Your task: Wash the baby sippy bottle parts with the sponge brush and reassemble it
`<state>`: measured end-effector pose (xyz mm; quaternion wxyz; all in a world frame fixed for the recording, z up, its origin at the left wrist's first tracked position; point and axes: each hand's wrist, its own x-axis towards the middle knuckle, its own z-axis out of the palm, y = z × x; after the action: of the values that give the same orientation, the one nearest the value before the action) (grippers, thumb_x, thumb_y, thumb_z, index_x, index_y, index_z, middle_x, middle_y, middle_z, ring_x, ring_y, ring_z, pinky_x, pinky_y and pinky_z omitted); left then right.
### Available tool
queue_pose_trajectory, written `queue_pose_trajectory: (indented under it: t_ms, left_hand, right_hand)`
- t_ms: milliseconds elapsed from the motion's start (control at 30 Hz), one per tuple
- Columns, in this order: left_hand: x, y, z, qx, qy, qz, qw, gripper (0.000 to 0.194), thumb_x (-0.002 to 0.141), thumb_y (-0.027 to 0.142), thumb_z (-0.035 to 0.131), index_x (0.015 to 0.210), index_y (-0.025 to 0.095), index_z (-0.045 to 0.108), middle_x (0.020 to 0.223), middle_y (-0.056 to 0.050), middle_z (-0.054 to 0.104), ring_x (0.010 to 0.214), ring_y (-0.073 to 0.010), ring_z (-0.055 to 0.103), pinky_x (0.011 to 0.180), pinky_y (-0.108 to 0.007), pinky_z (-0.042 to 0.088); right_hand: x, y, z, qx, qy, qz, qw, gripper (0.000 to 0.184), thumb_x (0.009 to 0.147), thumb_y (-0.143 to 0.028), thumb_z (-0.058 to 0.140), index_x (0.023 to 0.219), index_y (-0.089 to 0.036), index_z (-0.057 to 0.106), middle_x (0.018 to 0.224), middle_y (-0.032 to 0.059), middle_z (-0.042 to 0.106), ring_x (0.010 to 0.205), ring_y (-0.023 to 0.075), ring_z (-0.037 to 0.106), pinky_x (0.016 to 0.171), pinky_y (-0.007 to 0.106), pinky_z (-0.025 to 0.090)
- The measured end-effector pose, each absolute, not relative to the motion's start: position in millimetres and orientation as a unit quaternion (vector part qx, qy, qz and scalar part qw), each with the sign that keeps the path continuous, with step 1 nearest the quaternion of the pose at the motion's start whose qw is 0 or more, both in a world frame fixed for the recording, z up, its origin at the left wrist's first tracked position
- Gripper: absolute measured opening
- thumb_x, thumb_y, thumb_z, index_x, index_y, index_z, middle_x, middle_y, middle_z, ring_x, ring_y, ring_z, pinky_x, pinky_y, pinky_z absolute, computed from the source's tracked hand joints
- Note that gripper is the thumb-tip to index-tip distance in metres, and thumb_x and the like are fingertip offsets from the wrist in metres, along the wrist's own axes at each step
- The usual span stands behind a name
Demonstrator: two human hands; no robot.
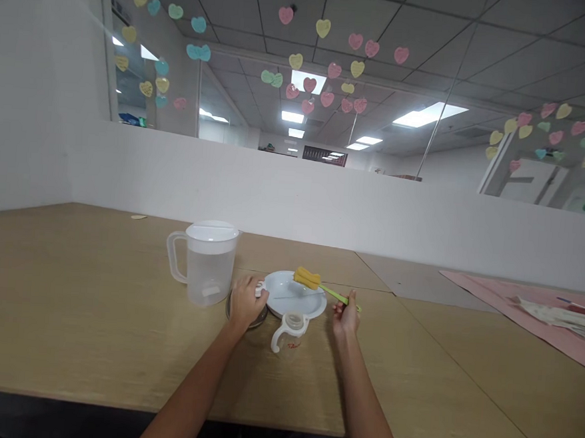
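A sponge brush (335, 293) with a yellow sponge head and a thin green handle is in my right hand (347, 314), fingers closed round the handle's end. Its head is over the far right part of a white plate (320, 309). My left hand (245, 302) curls over a round, dark-rimmed thing (260, 319) left of the plate. A small white part (259, 287) shows at its fingertips; the hand hides most of what it grips. In front of the plate stands a small clear pot (291, 339) with a white collar and handle and red marks.
A large translucent pitcher (209, 273) with a white lid stands just left of my left hand. At the right, a pink cloth (472, 295) bears a crumpled whitish cloth (566, 318). A white wall (294, 199) with windows above borders the wooden table (90, 318).
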<state>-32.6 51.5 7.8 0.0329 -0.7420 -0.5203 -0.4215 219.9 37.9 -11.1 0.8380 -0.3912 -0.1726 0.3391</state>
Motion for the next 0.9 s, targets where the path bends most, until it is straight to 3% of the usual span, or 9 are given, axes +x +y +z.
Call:
queue_pose_trajectory:
  t_ms: [300,633,900]
  left_hand:
    - [-30.5,50.4,7.7,-0.716,-0.628,-0.269,0.144,0.030,0.081,0.030,0.044,0.094,0.011,0.064,0.095,-0.017,0.063,0.098,-0.0309,0.053,0.083,-0.042,0.037]
    - [-32.9,60.4,-2.8,-0.715,-0.642,-0.254,0.112,0.026,0.083,0.022,0.043,0.100,0.012,0.060,0.098,-0.014,0.063,0.101,-0.0264,0.055,0.081,-0.035,0.041]
    - [-36.5,65.4,-1.0,-0.737,-0.615,-0.268,0.079,0.023,0.086,0.020,0.043,0.096,0.012,0.062,0.097,-0.016,0.063,0.100,-0.0261,0.056,0.084,-0.035,0.042]
  right_hand:
    - [218.0,35.2,-6.9,-0.404,-0.158,0.333,0.837,0.045,0.072,-0.060,0.062,0.063,-0.020,0.042,0.038,-0.0118,0.037,0.030,0.0035,0.032,0.034,0.017,0.035]
    - [220.2,37.8,-6.6,-0.401,-0.131,0.371,0.827,0.040,0.073,-0.053,0.065,0.063,-0.019,0.046,0.038,-0.0110,0.040,0.030,0.0032,0.033,0.035,0.016,0.036]
    - [218.8,36.6,-4.5,-0.398,-0.135,0.386,0.821,0.039,0.076,-0.052,0.062,0.063,-0.018,0.048,0.037,-0.0099,0.041,0.029,0.0030,0.032,0.035,0.016,0.036]
